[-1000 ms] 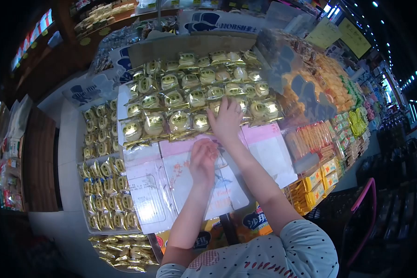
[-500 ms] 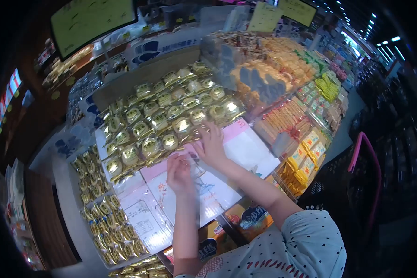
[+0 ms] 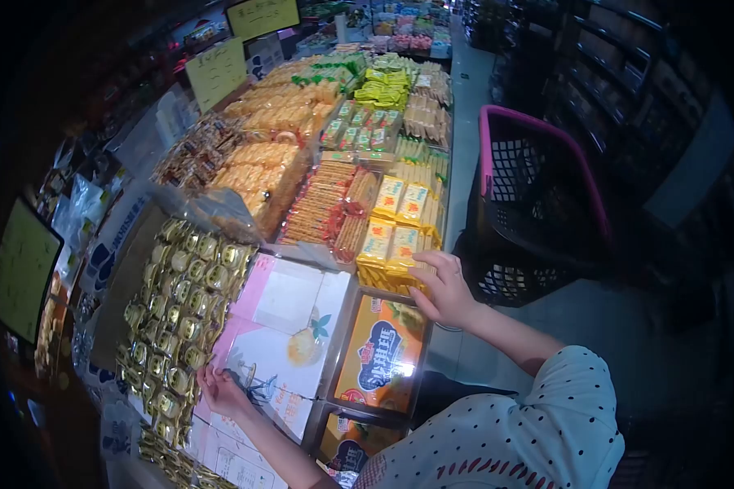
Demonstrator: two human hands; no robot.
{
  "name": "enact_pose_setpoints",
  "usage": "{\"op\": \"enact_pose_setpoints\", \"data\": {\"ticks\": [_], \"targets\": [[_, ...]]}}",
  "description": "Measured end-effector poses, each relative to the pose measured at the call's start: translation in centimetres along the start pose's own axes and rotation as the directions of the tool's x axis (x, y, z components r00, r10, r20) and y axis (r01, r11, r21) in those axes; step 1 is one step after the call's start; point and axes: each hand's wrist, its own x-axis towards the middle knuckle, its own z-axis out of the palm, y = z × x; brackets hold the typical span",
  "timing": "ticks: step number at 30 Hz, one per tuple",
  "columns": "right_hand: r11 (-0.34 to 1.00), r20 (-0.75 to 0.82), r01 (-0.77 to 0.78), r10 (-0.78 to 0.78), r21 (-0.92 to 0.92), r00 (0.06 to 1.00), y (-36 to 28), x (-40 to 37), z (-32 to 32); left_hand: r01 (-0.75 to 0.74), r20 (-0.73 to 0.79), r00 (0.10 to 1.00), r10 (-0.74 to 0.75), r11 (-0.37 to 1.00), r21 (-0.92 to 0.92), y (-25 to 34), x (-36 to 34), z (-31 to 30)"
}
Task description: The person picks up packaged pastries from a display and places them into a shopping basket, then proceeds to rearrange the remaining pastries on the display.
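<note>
And here's the right hand (image 3: 446, 291), out over the near edge of the yellow packets (image 3: 389, 240), fingers spread and slightly bent, the tips right at the wrappers. Contact or a hair above? The view doesn't settle it, but no packet is seen in its grasp.

Over to the left hand (image 3: 223, 393): fingers loosely curled and a little apart, beside the rows of gold packets (image 3: 189, 328) and over the white and pink carton (image 3: 295, 295). Nothing shows between those fingers either (part of the palm is turned away, mind you).

So how do things stand? The gold packets lie in close rows, the yellow ones are stacked at the end of the display, and neither hand is seen lifting any. No packet is visibly on its way to the basket (image 3: 488, 151), which sits off to the right with its pink rim up, its inside too dark to read. Judging by that, the reach is made, while any picking up or carrying is undone at this instant.

Around them, the orange box (image 3: 381, 350) lies flat beside the carton, and the red-wrapped sticks (image 3: 320, 201) sit just beyond the yellow packets.
</note>
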Motion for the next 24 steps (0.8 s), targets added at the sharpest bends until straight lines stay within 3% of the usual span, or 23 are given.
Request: {"op": "enact_pose_setpoints", "data": {"ticks": [1, 2, 4, 5, 7, 10, 12, 15, 17, 19, 21, 22, 24], "targets": [[1.0, -0.042, 0.005, -0.007, -0.027, 0.999, 0.6, -0.6, -1.8, -0.056, 0.016, 0.998, 0.054, 0.993, 0.1, 0.0, -0.3, 0.2], [0.996, -0.073, 0.027, -0.034, -0.085, 0.997, 1.4, -1.0, -3.9, -0.017, 0.043, 0.999, 0.012, 0.993, 0.117, 0.0, -0.5, -0.2], [0.976, -0.141, 0.033, -0.064, -0.213, 0.988, 3.2, -1.7, -8.5, -0.173, 0.031, 0.984, 0.176, 0.894, 0.414, 0.0, -0.1, -0.4], [0.959, -0.178, 0.023, -0.076, -0.284, 0.981, 4.3, -1.9, -11.0, -0.145, 0.07, 0.989, 0.128, 0.888, 0.437, 0.0, -0.1, 1.2], [0.914, -0.273, -0.041, -0.078, -0.404, 0.959, 6.8, -2.5, -15.6, -0.27, 0.153, 0.963, 0.223, 0.784, 0.559, 0.9, -1.6, 5.9], [0.833, -0.285, -0.16, 0.002, -0.531, 0.958, 11.2, -3.9, -21.1, -0.344, 0.347, 0.924, 0.16, 0.742, 0.575, -0.8, -4.7, 13.2], [0.783, -0.246, -0.218, 0.086, -0.582, 0.966, 15.0, -4.2, -23.3, -0.287, 0.373, 0.926, 0.06, 0.753, 0.592, -3.6, -6.8, 16.1], [0.767, -0.082, -0.346, 0.361, -0.541, 0.929, 22.1, -4.0, -23.4, -0.241, 0.42, 0.904, -0.08, 0.716, 0.655, -8.8, -10.1, 19.8], [0.673, 0.192, -0.308, 0.56, -0.672, 0.806, 27.7, -3.7, -21.4, -0.244, 0.441, 0.89, -0.116, 0.696, 0.675, -12.4, -12.1, 21.5], [0.665, 0.37, -0.259, 0.649, -0.701, 0.665, 33.6, -3.9, -17.8, -0.213, 0.446, 0.882, -0.154, 0.714, 0.667, -15.5, -13.8, 23.3], [0.687, 0.509, -0.246, 0.69, -0.684, 0.514, 39.4, -5.0, -13.6, -0.205, 0.428, 0.888, -0.167, 0.689, 0.695, -18.1, -15.1, 25.2], [0.701, 0.533, -0.243, 0.683, -0.671, 0.499, 41.8, -5.9, -11.7, -0.23, 0.44, 0.882, -0.168, 0.661, 0.714, -19.2, -15.5, 25.8], [0.708, 0.665, -0.089, 0.693, -0.701, 0.278, 45.8, -8.0, -7.9, -0.272, 0.453, 0.878, -0.157, 0.614, 0.741, -21.1, -15.8, 27.1]]}}
